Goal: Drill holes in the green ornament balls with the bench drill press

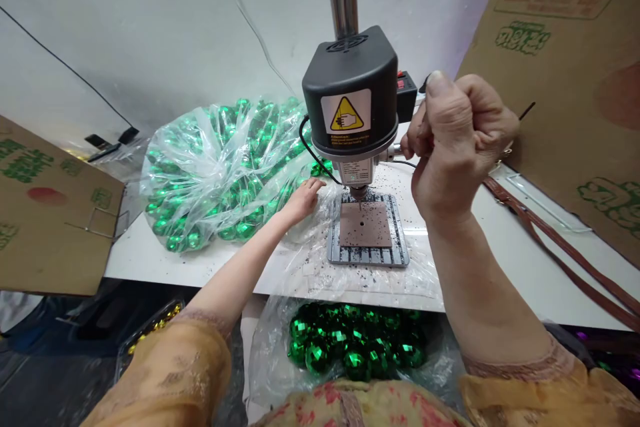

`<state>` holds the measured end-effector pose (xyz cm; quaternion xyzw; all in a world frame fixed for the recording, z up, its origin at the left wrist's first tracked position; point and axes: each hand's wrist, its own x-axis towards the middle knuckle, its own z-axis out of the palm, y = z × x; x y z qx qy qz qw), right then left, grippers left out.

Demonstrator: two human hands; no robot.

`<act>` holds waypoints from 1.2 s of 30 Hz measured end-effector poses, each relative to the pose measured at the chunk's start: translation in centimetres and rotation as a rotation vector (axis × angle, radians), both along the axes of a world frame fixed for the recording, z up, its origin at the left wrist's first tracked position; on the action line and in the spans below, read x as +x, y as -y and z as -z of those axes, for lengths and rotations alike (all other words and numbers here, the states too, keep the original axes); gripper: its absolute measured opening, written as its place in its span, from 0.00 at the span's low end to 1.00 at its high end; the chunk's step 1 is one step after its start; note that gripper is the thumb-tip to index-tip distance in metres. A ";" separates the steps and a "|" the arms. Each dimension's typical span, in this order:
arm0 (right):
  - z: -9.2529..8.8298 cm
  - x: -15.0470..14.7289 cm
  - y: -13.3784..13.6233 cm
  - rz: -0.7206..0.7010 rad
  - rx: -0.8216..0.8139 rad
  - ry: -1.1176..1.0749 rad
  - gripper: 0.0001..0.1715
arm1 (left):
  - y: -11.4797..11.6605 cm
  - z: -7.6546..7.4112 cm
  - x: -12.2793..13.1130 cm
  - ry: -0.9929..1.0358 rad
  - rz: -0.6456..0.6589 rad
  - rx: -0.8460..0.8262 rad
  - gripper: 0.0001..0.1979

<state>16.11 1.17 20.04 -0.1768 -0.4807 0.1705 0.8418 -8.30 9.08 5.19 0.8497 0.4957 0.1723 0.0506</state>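
Observation:
A black drill press (350,97) with a yellow warning label stands over a grey slotted base (403,255). On the base lies a brown square plate (365,230) with a dark hole, dark chips scattered round it. My right hand (455,137) is closed beside the press head, its fingers wrapped round the feed handle, mostly hidden. My left hand (306,199) is left of the base, by the mouth of a clear bag (210,173) full of shiny green balls; its fingers are bent together, and what they hold is hidden.
More green balls (355,343) lie in plastic below the table's front edge. Cardboard boxes flank the table, left (55,207) and right (565,80). A brown strap (555,243) crosses the right side. A thin black cable hangs left.

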 end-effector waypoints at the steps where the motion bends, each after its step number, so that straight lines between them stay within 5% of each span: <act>1: 0.0 0.0 0.0 0.011 -0.003 0.006 0.29 | -0.9 0.1 -0.3 -0.104 -0.031 -0.005 0.21; 4: 0.1 0.0 0.0 0.009 -0.005 0.005 0.29 | -2.3 0.5 -0.8 -0.230 -0.163 0.022 0.21; 10: 0.1 0.0 0.2 -0.016 0.024 0.004 0.27 | -1.5 -0.1 -0.5 -0.139 -0.229 0.040 0.16; 13: 0.2 0.0 0.2 -0.017 -0.007 0.021 0.27 | 1.2 -0.8 0.8 0.325 -0.184 -0.058 0.18; 16: 0.3 0.1 0.2 -0.010 -0.039 0.037 0.28 | 4.7 -1.2 2.6 0.893 -0.105 -0.465 0.20; 19: 0.3 0.1 0.3 0.011 -0.032 0.053 0.28 | 7.7 -1.2 4.1 1.147 -0.073 -0.764 0.26; 30: 0.1 -0.1 0.1 0.019 -0.003 0.013 0.30 | 10.5 -1.6 5.1 0.780 -0.060 -0.363 0.24; 36: -0.1 -0.2 0.3 0.006 -0.003 0.000 0.31 | 10.1 -0.5 6.2 1.138 -0.140 -0.760 0.30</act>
